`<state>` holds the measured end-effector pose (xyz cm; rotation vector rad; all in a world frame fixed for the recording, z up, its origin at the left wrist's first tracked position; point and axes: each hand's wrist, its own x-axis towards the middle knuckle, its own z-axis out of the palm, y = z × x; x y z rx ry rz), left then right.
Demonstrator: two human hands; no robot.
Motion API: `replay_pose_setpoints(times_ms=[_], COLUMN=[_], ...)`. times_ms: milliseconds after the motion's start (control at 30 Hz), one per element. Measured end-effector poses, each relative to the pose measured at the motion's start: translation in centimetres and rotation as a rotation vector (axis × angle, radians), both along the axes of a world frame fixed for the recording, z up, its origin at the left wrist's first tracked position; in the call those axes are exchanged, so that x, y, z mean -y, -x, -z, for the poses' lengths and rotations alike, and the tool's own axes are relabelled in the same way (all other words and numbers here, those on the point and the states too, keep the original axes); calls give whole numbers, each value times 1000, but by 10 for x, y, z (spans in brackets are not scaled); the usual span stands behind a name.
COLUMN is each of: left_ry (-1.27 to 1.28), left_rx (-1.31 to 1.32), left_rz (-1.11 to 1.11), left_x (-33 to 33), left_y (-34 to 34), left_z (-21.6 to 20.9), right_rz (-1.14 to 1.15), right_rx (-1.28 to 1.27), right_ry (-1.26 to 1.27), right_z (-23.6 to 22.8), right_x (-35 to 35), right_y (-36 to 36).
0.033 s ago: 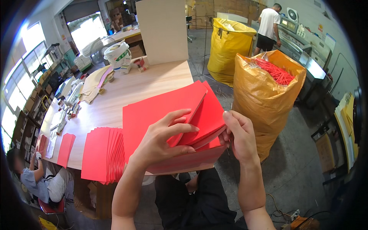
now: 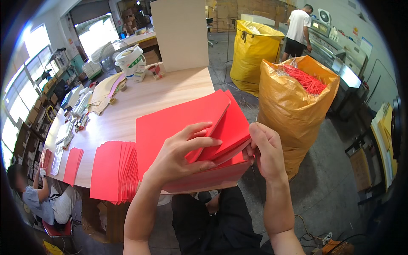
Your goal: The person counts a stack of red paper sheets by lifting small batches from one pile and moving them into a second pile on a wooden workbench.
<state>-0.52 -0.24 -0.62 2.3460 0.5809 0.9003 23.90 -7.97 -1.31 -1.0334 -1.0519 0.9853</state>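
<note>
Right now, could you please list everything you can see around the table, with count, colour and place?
stack of red sheets: one, red, table's near edge, under both hands
fanned red sheets: one batch, red, left of the stack
small red pile: one, red, table's left edge
wooden table: one, light wood, centre
white bucket: one, white, far end of the table
tall board: one, cream, upright at the far end
sacks: two, orange sack with red strips to the right, yellow sack behind it
standing person: one, white shirt, at a machine, top right
seated person: one, lower left
left hand: flat on the stack, fingers lifting a sheet
right hand: gripping the stack's right edge
</note>
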Motion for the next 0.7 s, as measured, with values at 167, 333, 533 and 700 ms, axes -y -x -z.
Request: replay_pose_setpoints(times_ms=[167,333,533,700], left_ry=[-111,-191,-134,-112], left_rx=[48,-53,-5,3], left_rz=[-93,-37,-40,-34], left_x=[5,-1,1,0], left_y=[-5,-1,0,-1], left_z=[1,4,5,3], right_rz=[204,-51,-59,312], right_rx=[239,-179,-131,247], right_ry=[-112,67,74,-137], right_z=[5,-4,-2,13], right_x=[-11,-7,-5,6], right_y=[14,2,0,-6])
